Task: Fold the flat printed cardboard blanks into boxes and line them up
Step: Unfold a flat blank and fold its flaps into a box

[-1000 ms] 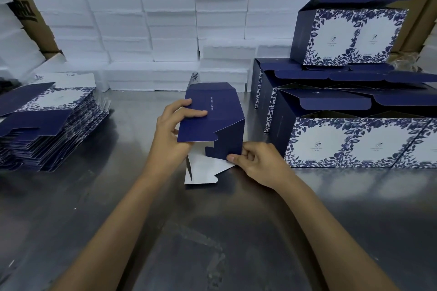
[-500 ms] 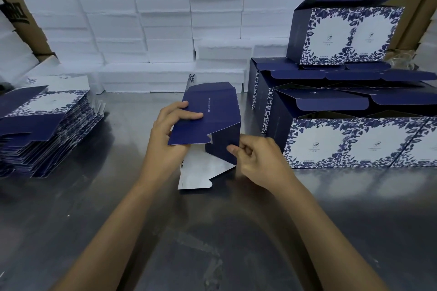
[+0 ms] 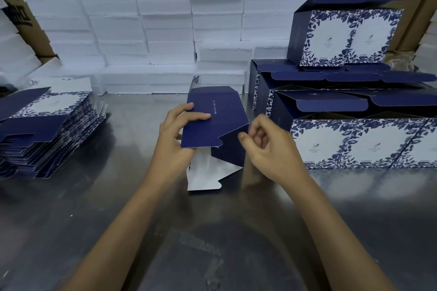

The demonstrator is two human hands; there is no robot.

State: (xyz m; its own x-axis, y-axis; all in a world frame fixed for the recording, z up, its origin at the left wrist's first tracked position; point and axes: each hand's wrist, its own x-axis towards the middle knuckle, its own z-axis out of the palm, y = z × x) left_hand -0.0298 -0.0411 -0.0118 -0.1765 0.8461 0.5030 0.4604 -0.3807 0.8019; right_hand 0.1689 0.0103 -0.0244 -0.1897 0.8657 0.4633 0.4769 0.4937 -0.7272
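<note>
We see bare steel table [image 3: 236, 243] open toward 6 o'clock. White foam slabs [image 3: 142, 30] wall 12 o'clock, folded boxes [image 3: 354, 144], tops open, crowd 3 o'clock, flat blanks [image 3: 47, 130] stack at 9. The half-folded blank [image 3: 220, 123] stands centre, long axis running 12 to 6. Left hand [image 3: 175, 139] pinches its navy flap; right hand [image 3: 267, 146], fingers curled, touches its right edge.
</note>
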